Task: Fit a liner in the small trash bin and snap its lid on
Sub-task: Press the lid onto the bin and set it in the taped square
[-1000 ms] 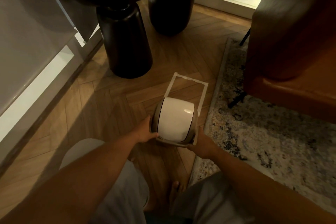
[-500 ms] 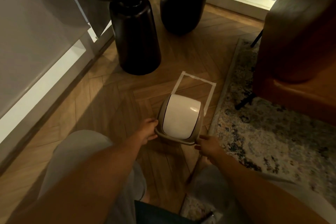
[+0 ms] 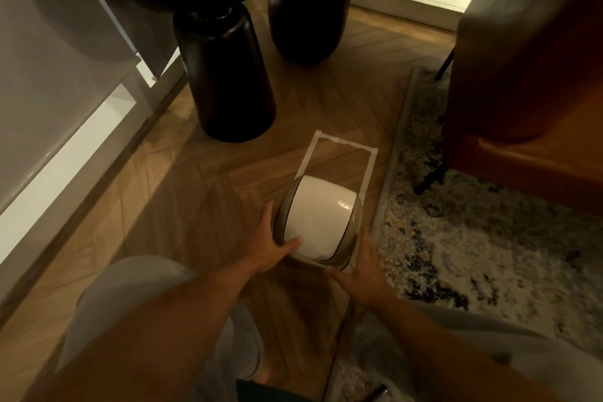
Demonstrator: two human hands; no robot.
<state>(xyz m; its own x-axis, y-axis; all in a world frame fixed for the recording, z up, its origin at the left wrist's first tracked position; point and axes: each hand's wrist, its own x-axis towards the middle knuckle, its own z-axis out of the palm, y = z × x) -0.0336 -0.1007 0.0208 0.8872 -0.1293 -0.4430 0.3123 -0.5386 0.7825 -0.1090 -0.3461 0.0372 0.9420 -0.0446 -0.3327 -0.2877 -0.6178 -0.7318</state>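
The small trash bin [image 3: 354, 222] stands on the wooden floor, seen from above, at the near end of a taped rectangle [image 3: 339, 153]. Its beige lid frame carries a white curved swing flap [image 3: 318, 219]. My left hand [image 3: 272, 246] lies against the bin's left side, thumb resting on the flap's near left corner. My right hand [image 3: 363, 268] is at the bin's near right corner, fingers spread along the lid rim. No liner edge shows; the bin body is hidden under the lid.
A black pedestal table base [image 3: 228, 75] and a second black base [image 3: 308, 3] stand beyond the bin. A patterned rug [image 3: 473, 238] lies right of it, with a brown armchair [image 3: 528, 75] on it. A grey wall and skirting [image 3: 65, 140] run along the left.
Both hands slipped off the bin's sides half a second ago and are back on it now, the left thumb on the flap. The view has shifted slightly.
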